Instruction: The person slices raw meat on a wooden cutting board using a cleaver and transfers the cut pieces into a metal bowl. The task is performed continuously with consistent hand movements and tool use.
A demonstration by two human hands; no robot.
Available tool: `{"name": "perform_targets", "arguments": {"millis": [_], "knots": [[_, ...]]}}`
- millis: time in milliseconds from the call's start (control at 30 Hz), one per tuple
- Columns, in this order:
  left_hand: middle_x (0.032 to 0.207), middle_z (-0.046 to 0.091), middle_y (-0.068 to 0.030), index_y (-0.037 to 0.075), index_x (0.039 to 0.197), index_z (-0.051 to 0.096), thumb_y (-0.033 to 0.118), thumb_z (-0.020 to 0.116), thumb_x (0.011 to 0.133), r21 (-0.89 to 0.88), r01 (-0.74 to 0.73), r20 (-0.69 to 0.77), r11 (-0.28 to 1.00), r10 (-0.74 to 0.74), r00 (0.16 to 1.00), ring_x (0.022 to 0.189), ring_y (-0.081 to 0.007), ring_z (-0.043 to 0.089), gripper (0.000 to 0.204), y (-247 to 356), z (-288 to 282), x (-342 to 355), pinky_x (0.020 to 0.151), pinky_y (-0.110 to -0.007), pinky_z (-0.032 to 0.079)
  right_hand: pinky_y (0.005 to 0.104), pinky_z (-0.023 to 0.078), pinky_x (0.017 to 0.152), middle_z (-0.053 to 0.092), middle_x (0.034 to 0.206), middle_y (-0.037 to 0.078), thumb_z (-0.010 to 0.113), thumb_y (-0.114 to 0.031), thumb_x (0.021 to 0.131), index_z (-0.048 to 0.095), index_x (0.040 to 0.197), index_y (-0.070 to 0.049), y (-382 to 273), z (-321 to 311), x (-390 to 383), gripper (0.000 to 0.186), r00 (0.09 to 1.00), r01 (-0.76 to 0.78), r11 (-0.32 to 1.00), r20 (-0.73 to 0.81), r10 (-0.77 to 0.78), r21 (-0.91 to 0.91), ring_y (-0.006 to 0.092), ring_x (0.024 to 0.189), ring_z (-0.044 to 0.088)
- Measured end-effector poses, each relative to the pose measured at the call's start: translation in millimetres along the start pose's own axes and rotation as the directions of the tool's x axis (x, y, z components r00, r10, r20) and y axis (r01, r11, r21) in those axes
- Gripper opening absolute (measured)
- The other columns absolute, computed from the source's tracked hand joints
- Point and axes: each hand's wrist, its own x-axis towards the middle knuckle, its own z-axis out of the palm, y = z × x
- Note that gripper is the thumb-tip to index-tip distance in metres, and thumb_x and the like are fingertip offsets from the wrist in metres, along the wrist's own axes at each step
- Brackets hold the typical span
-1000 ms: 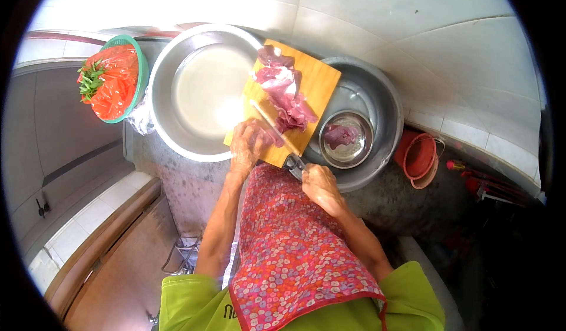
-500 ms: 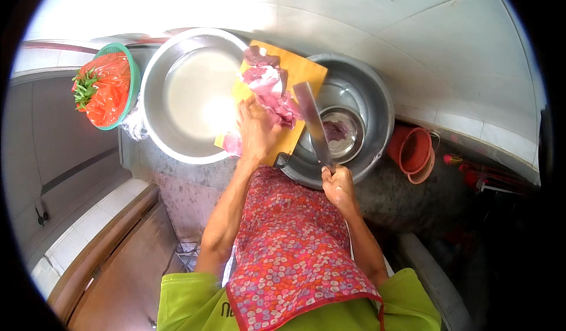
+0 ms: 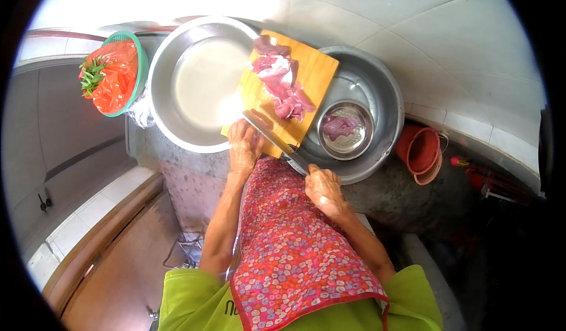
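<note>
A wooden cutting board [image 3: 321, 74] lies across the rims of two metal basins. Several pieces of raw pink meat [image 3: 283, 86] run along its middle and far part. My left hand [image 3: 244, 145] is at the board's near left corner, fingers curled down; whatever lies under them is hidden. In my right hand [image 3: 325, 190] is the handle of a broad-bladed knife [image 3: 271, 135]. Its blade slants over the near part of the board, with the tip close to my left fingers.
The left basin [image 3: 159, 104] holds cloudy water. Inside the right basin [image 3: 392, 104] stands a small metal bowl [image 3: 370, 131] with meat in liquid. A green basket [image 3: 143, 71] with a red plastic bag [image 3: 121, 74] and green leaves is far left. Red buckets [image 3: 421, 154] stand right.
My left hand has drawn back from the meat to the near corner of the board. The knife has come down and left, from beside the board to across its near part.
</note>
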Motion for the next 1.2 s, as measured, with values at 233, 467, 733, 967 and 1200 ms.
{"name": "perform_targets", "arguments": {"millis": [233,467,733,967,1200], "knots": [[0.109,0.052,-0.0108,0.008,0.103,0.06,0.011,0.071,0.067,-0.017,-0.042,-0.018,0.999,0.042,0.999,0.104,-0.0334,0.048,0.038,-1,4,4,0.09,-0.046,0.039,0.052,0.047,0.071,0.063,0.072,0.024,0.051,-0.011,0.081,0.055,0.083,0.001,-7,5,5,0.013,1.0,-0.014,0.993,-0.017,0.013,-0.114,0.0423,0.073,0.063],[0.109,0.052,-0.0102,0.011,0.098,0.064,0.012,0.071,0.069,-0.056,0.042,0.004,0.998,-0.042,0.999,0.104,-0.0328,0.049,0.03,4,-2,4,0.089,-0.044,0.04,0.0513,0.048,0.07,0.063,0.073,0.025,0.051,-0.011,0.081,0.055,0.084,0.003,-7,3,9,0.015,0.999,0.02,0.993,0.04,-0.015,-0.113,0.0422,0.073,0.063],[0.11,0.052,-0.0108,0.012,0.098,0.065,0.015,0.07,0.07,-0.053,0.003,0.011,0.999,-0.003,1.0,0.105,-0.0335,0.048,0.029,-7,4,2,0.09,-0.045,0.039,0.0497,0.049,0.067,0.062,0.072,0.025,0.05,-0.009,0.08,0.056,0.08,0.003,-15,-1,5,0.014,0.999,0.036,0.989,-0.027,-0.04,-0.142,0.0412,0.071,0.063],[0.111,0.051,-0.011,0.012,0.098,0.064,0.017,0.07,0.07,-0.063,-0.004,0.03,0.998,0.006,1.0,0.106,-0.0336,0.048,0.029,-7,4,2,0.091,-0.045,0.038,0.0494,0.049,0.067,0.062,0.072,0.025,0.05,-0.008,0.08,0.056,0.078,0.003,-14,1,7,0.013,1.0,0.027,0.992,-0.003,-0.027,-0.121,0.0418,0.072,0.063],[0.107,0.053,-0.0111,0.01,0.094,0.065,0.014,0.071,0.068,-0.125,0.059,0.035,0.99,-0.055,0.998,0.103,-0.0337,0.049,0.027,-7,5,4,0.089,-0.044,0.039,0.0511,0.048,0.068,0.062,0.073,0.026,0.05,-0.008,0.08,0.056,0.078,0.003,-12,0,10,0.013,0.998,0.053,0.994,0.024,-0.051,-0.097,0.043,0.072,0.062]]}}
